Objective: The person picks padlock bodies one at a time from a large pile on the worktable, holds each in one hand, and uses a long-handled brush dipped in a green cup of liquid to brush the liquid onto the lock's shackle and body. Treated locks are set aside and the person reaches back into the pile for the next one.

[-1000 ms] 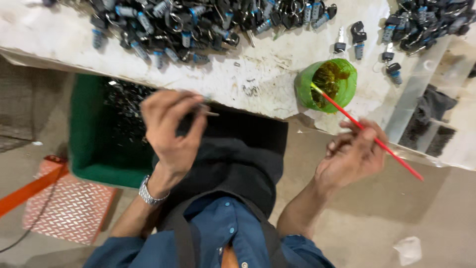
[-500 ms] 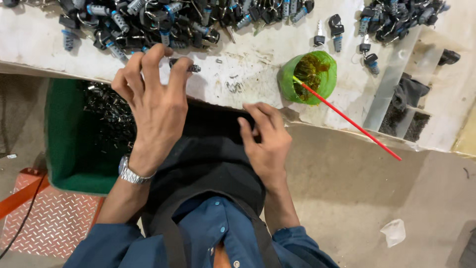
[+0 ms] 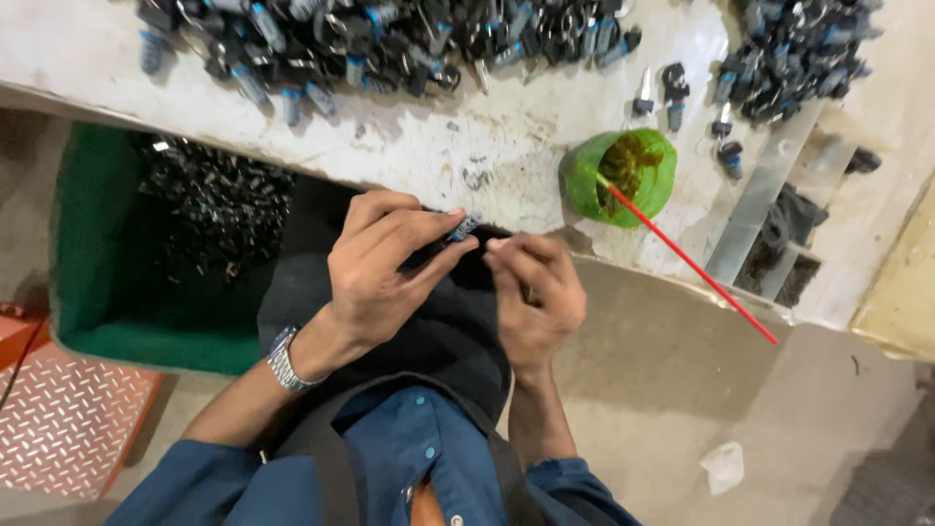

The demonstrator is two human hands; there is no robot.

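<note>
My left hand (image 3: 390, 268) pinches a small black and blue part (image 3: 460, 229) between thumb and fingers, over my dark lap cloth (image 3: 438, 336) just below the table edge. My right hand (image 3: 536, 297) is right beside it, fingers curled, its fingertips nearly touching the part; whether it holds anything I cannot tell. A long heap of similar black and blue parts (image 3: 380, 44) lies along the far side of the white worktable (image 3: 467, 146). A green cup (image 3: 631, 175) with yellowish paste stands on the table, a thin red stick (image 3: 691, 263) leaning out of it.
A green bin (image 3: 117, 282) full of small dark parts sits left of my lap. A second pile of parts (image 3: 799, 49) lies at the table's far right, with a metal strip (image 3: 760, 195) beside it. An orange tread plate (image 3: 58, 419) is on the floor.
My right hand let go of the red stick, which now rests in the green cup. Both hands came together over my lap, and my left hand now pinches a small part.
</note>
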